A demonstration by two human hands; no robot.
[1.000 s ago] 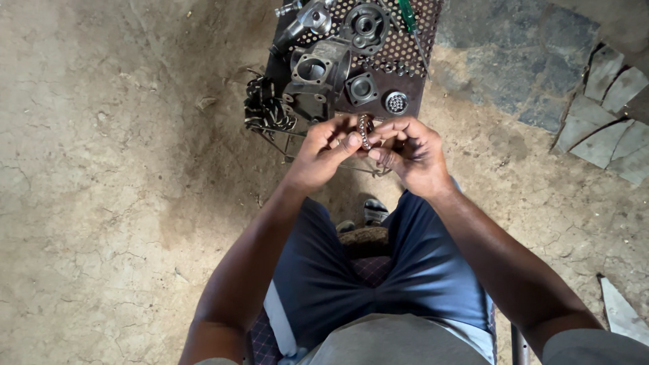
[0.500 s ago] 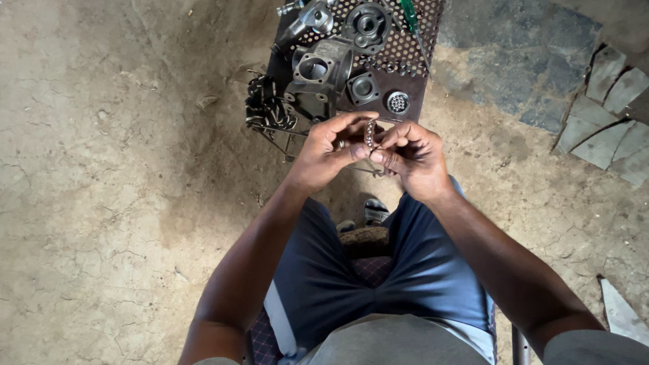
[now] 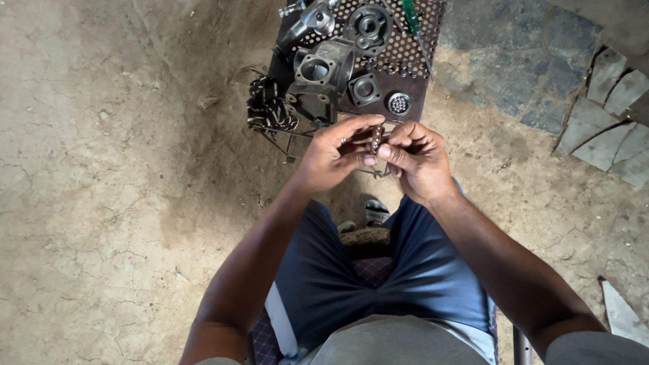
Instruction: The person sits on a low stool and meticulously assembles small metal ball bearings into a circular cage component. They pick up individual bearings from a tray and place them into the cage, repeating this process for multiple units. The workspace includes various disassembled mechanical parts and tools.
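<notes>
Left hand [image 3: 334, 157] and right hand [image 3: 418, 159] meet above knees, fingertips of both pinching small metal part [image 3: 376, 138] between them. Perforated tray [image 3: 405, 51] with grey housings [image 3: 323, 78] just beyond, on dirt floor [image 3: 101, 169].

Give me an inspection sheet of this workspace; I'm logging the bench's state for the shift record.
Surface: perforated metal tray low on a wire frame over cracked dirt ground.
Job's things: small ridged metal part pinched between both hands.
Clutter: dark metal housings, a round-bored cover, a small round toothed part and a green-handled screwdriver on the tray.
Hands: left hand and right hand meet at the part, above the knees.
Cables: striped dark bundle hanging at the tray's left edge; cable or cord, cannot tell.
Surroundings: stone slabs on the right.
</notes>
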